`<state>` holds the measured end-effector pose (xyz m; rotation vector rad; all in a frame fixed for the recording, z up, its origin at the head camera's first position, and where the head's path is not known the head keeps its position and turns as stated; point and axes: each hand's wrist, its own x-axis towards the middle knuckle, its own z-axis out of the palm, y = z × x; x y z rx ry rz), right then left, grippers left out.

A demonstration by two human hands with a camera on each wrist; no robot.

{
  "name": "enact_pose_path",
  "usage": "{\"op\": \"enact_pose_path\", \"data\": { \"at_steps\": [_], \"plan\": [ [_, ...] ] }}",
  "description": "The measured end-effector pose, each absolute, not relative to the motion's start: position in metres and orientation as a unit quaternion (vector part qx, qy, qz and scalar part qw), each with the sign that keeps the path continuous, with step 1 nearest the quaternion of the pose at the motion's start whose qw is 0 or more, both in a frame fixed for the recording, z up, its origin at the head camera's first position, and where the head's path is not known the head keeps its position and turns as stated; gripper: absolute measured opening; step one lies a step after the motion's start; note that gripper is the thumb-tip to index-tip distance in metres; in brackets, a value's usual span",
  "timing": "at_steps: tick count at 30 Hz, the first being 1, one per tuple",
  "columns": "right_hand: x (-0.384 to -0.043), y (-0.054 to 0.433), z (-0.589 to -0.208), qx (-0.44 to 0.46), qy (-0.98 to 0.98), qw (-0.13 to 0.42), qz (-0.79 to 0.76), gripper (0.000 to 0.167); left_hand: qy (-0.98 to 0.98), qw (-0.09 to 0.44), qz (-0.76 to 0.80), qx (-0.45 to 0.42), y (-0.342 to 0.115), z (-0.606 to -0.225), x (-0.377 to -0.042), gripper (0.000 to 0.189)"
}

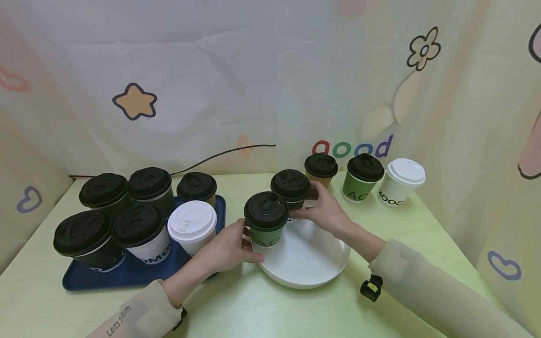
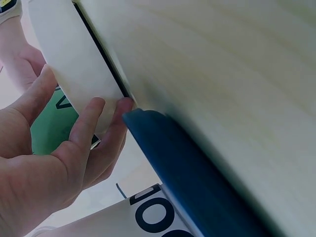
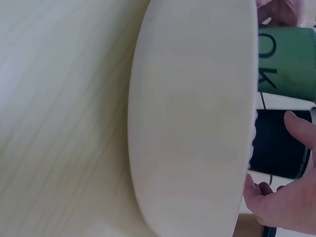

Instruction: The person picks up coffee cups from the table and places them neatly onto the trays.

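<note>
Pale sleeves (image 1: 422, 286) reach in over the table (image 1: 236, 305). Six lidded cups (image 1: 145, 230) crowd a blue tray (image 1: 84, 280), one close beside the left hand (image 1: 230, 248); three others (image 1: 361, 180) stand behind and right of the white round dish (image 1: 313, 267). Toward the dish's left side are two upright, black-lidded cups: a green cup (image 1: 266, 223) with dark lettering and, just behind it, a dark cup (image 1: 290, 185). Right-hand fingers grip the dark cup (image 1: 325, 211). Left-hand fingers touch the dish's edge beside the green cup; whether they grip it cannot be told.
</note>
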<state>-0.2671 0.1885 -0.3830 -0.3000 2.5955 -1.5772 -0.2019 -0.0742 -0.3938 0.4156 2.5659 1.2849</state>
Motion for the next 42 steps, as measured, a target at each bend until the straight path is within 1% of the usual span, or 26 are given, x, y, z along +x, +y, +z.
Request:
{"op": "enact_pose_path", "data": {
  "at_steps": [3,8,16,25,29,35,37,40,42],
  "plan": [
    [-0.267,0.199,-0.382,-0.093,0.847,0.043,-0.521,0.084,0.879,0.122,0.44,0.14,-0.074,-0.394,-0.202,0.069],
    [-0.267,0.219,-0.382,-0.077,0.848,0.023,-0.523,0.073,0.88,0.124,0.439,0.135,-0.074,-0.393,-0.201,0.068],
    [-0.266,0.254,-0.386,-0.051,0.85,-0.016,-0.525,0.063,0.88,0.126,0.438,0.137,-0.073,-0.394,-0.202,0.068],
    [-0.261,0.29,-0.394,-0.022,0.841,-0.077,-0.534,0.044,0.878,0.128,0.441,0.137,-0.074,-0.393,-0.203,0.069],
    [-0.26,0.306,-0.401,0.028,0.821,-0.097,-0.562,0.038,0.877,0.129,0.442,0.136,-0.075,-0.394,-0.202,0.069],
    [-0.263,0.325,-0.404,0.145,0.776,-0.133,-0.6,0.023,0.875,0.128,0.446,0.138,-0.075,-0.394,-0.202,0.069],
    [-0.265,0.332,-0.403,0.184,0.768,-0.14,-0.598,0.021,0.874,0.128,0.447,0.14,-0.075,-0.394,-0.202,0.07],
    [-0.268,0.341,-0.402,0.231,0.766,-0.143,-0.582,0.023,0.874,0.127,0.447,0.143,-0.075,-0.394,-0.203,0.071],
    [-0.271,0.346,-0.401,0.257,0.768,-0.141,-0.569,0.032,0.874,0.127,0.446,0.144,-0.075,-0.394,-0.203,0.072]
  ]
}}
